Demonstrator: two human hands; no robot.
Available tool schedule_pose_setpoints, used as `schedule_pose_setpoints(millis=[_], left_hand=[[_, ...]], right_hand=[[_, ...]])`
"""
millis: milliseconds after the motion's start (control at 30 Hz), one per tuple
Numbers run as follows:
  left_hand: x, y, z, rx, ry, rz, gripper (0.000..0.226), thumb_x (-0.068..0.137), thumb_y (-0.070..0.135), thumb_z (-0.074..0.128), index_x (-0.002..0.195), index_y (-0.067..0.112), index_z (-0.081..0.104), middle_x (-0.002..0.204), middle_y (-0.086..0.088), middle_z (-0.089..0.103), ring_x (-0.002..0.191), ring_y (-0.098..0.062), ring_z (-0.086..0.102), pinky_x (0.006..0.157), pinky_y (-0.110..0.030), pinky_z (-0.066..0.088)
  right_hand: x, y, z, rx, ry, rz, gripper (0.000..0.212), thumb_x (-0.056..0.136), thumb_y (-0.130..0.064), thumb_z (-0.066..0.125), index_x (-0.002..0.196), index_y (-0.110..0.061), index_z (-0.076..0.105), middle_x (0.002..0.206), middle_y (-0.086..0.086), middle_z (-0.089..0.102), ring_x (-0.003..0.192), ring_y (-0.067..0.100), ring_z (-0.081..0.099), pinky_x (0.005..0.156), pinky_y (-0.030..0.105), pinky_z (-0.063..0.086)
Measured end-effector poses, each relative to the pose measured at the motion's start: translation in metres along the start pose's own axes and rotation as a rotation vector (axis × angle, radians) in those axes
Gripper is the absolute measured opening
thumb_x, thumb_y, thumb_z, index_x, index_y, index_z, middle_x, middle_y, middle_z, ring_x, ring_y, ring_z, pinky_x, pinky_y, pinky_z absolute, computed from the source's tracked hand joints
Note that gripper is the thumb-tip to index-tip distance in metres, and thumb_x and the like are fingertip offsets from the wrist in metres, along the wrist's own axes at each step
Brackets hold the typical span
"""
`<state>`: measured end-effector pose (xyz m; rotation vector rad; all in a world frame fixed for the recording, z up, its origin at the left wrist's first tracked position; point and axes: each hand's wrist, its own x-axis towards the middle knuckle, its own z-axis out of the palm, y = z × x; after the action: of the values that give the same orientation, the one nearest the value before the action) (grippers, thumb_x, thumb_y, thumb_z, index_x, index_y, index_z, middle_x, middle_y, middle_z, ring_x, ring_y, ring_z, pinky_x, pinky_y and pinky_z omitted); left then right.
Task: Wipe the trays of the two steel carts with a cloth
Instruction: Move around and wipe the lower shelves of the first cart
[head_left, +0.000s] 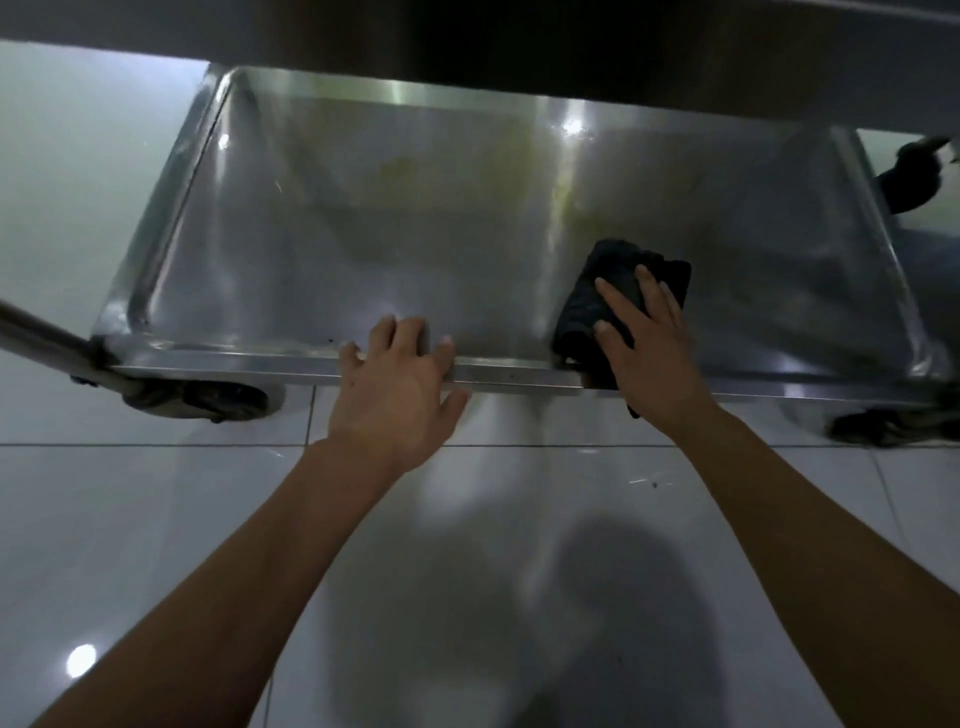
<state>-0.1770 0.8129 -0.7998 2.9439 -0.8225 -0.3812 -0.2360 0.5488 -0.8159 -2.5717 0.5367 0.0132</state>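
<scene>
No text, label, brand, number or sign can be read anywhere here.

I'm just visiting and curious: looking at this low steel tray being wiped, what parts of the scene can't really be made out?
Head view, the only one:
- The far end of the bottom tray: hidden under the dark shelf above.
- The tray under the black cloth: covered by cloth and right hand.
- The left hand's fingertips: curled over the near rim.
- The right caster: cut by the frame edge.
- A dark object at far right: blurred, unidentifiable.
- The second cart: not in view.
</scene>
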Motion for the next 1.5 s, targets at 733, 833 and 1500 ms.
schedule_pose_setpoints(millis=[733, 833, 1500], left_hand=[[-0.02, -0.025, -0.007, -0.245, 0.239, 0.021, 0.027, 0.094, 0.037, 0.06, 0.119, 0.028, 0.068, 0.132, -0.003, 0.058, 0.124, -0.029, 0.051, 0.095, -0.05, 0.047], [-0.028, -0.06, -0.009, -0.204, 0.31, -0.103, 0.018, 0.09, 0.031, 0.065, 0.107, 0.031, 0.072, 0.125, -0.004, 0.063, 0.117, -0.033, 0.055, 0.091, -0.052, 0.046], [-0.048, -0.131, 0.002, -0.035, 0.19, -0.155, 0.047, 0.09, 0.045, 0.063, 0.136, 0.038, 0.058, 0.141, 0.0, 0.053, 0.137, -0.034, 0.041, 0.106, -0.06, 0.036]], right_hand=[[-0.014, -0.008, -0.002, -0.025, 0.041, -0.012, 0.047, 0.107, -0.03, 0.038, 0.154, -0.032, 0.034, 0.168, -0.002, 0.001, 0.153, 0.022, -0.006, 0.122, 0.04, -0.004], [-0.011, -0.019, 0.005, -0.012, 0.047, -0.02, 0.047, 0.107, -0.03, 0.038, 0.154, -0.032, 0.033, 0.168, -0.001, 0.001, 0.153, 0.022, -0.007, 0.122, 0.04, -0.006], [0.073, -0.232, 0.128, -0.118, -0.126, -0.262, 0.05, 0.105, -0.039, 0.033, 0.154, -0.04, 0.028, 0.167, -0.002, -0.004, 0.153, 0.026, -0.006, 0.121, 0.049, -0.002]])
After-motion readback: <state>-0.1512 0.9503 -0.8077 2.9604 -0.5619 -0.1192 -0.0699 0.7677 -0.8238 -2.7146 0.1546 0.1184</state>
